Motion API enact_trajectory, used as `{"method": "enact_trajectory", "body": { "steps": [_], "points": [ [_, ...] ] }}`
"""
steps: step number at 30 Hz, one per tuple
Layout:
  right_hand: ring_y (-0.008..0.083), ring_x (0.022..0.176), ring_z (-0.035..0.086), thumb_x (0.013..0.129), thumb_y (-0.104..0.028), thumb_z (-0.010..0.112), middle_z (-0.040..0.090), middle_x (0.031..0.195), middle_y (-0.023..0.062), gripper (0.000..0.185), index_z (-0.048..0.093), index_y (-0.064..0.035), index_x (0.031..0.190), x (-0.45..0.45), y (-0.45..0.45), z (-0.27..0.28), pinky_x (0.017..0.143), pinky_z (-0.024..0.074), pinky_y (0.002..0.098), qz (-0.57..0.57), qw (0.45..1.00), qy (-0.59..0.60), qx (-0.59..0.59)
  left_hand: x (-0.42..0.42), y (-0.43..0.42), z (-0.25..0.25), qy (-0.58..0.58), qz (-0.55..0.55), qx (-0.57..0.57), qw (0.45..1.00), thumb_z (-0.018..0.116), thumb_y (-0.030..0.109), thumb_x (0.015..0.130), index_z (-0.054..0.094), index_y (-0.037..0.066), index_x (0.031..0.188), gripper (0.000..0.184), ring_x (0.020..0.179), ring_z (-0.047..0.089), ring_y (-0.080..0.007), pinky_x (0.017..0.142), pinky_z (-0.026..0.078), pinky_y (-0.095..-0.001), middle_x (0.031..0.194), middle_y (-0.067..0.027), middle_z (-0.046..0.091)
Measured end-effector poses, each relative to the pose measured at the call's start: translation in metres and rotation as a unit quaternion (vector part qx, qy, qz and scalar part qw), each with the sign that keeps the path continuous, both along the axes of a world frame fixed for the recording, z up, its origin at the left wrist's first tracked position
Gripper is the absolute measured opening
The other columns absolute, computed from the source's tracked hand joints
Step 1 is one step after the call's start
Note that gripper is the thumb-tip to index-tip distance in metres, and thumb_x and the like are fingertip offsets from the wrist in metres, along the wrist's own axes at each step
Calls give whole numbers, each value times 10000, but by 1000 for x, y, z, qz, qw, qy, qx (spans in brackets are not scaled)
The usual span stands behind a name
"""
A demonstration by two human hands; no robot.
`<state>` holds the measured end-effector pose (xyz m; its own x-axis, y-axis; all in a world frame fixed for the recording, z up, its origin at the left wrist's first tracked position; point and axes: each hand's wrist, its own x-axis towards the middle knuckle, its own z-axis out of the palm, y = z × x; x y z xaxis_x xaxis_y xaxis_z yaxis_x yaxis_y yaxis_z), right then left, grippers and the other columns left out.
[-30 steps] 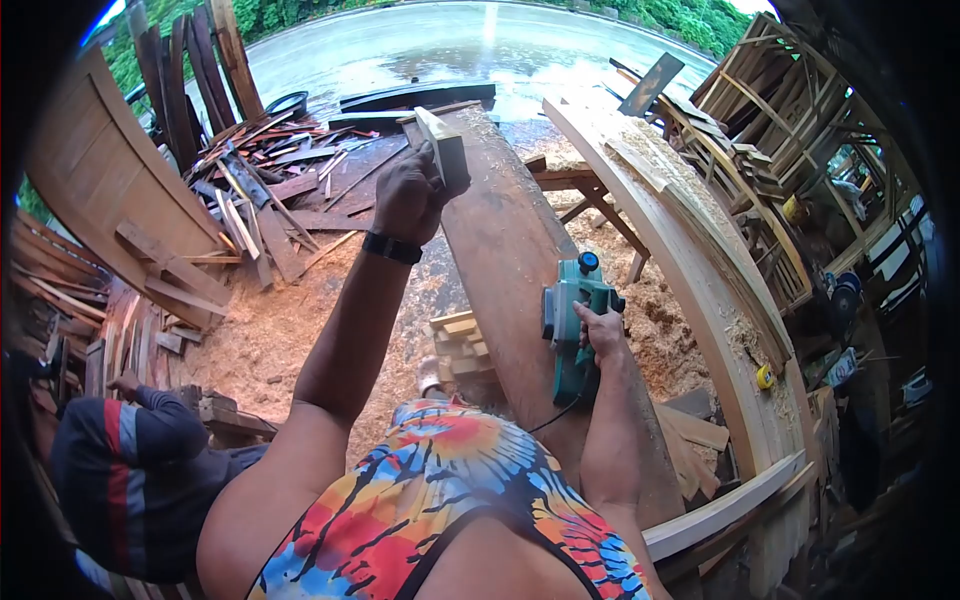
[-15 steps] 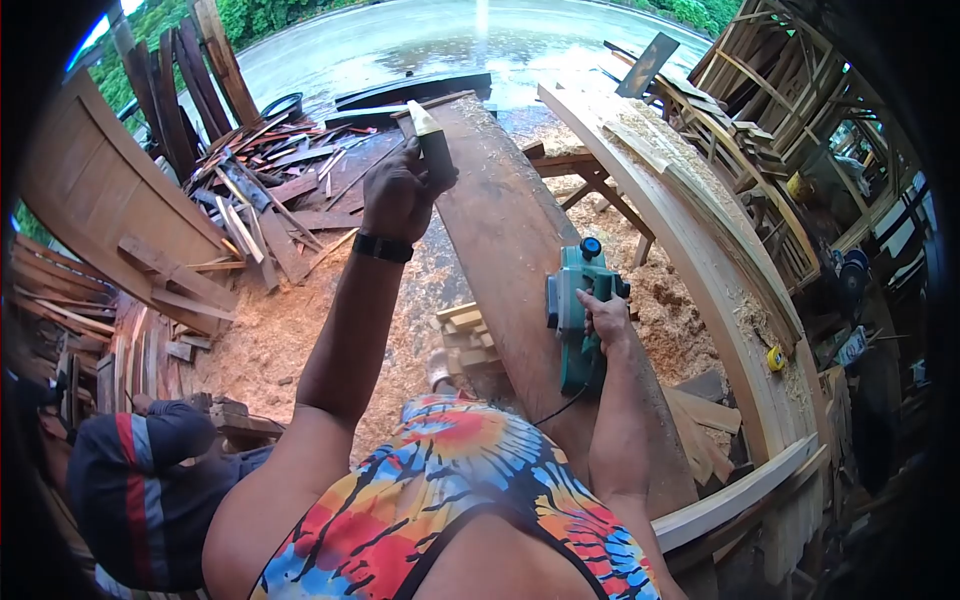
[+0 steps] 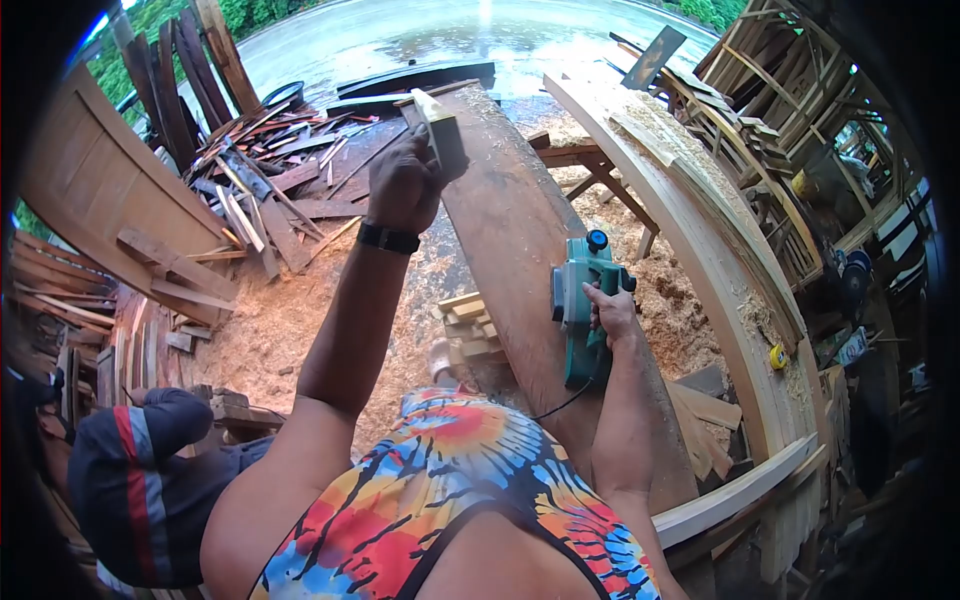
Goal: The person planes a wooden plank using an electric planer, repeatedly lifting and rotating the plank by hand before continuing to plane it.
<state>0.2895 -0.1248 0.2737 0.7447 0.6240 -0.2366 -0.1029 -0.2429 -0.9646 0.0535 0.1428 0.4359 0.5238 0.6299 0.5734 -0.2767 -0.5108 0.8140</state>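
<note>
Pinching wooden block (image 3: 447,146) aloft in left hand (image 3: 404,186), gripping green planer (image 3: 577,285) on counter (image 3: 505,225) with right hand (image 3: 613,316); perhaps midway, judging by shavings (image 3: 265,345)!

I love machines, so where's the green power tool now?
In the head view, the green power tool is right of centre on the brown board, gripped by the right hand.

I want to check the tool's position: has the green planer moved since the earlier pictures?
No, not visibly, in any direction: the planer in the right hand keeps about the same place against the yellow tape measure.
</note>
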Motion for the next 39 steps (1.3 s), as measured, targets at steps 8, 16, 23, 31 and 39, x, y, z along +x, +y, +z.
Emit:
{"method": "enact_trajectory", "body": {
  "steps": [8,16,23,31,39],
  "points": [
    [107,442,497,873,-227,804,536,647,-9,258,603,-94,965,6,0,-9,389,415,274,5,1000,14,13,15,4,-3,28,71,85,993,733,136,897,635,-21,1138,304,911,696,-193,803,585,-306,1060,-126,700],
    [104,441,497,880,-222,799,538,645,-11,246,606,-93,962,5,0,-7,390,415,269,7,1000,16,11,25,10,-1,-151,-84,-133,976,725,298,904,679,10,1074,338,895,709,-213,791,581,-317,1031,-118,705],
    [97,442,494,875,-212,803,538,646,-14,250,610,-84,970,2,-1,-4,396,415,264,-1,1000,22,11,14,-15,8,-99,-82,-257,958,409,195,1065,489,-54,1347,384,961,697,-267,866,605,-380,1134,-177,663],
    [92,445,493,869,-195,810,537,636,-19,253,618,-69,974,1,-2,-2,408,415,261,-9,1000,29,6,39,-74,-139,191,-1,-383,904,657,304,946,364,-59,1392,646,1069,643,-291,843,574,-441,1286,-243,569],
    [110,455,516,884,-199,790,552,660,-3,264,619,-69,1037,4,-4,-2,411,434,264,7,999,35,-2,58,-111,-233,401,208,-165,877,705,208,738,328,-59,1426,828,1228,494,-486,1064,436,-502,1409,-324,435]
  ]
}}
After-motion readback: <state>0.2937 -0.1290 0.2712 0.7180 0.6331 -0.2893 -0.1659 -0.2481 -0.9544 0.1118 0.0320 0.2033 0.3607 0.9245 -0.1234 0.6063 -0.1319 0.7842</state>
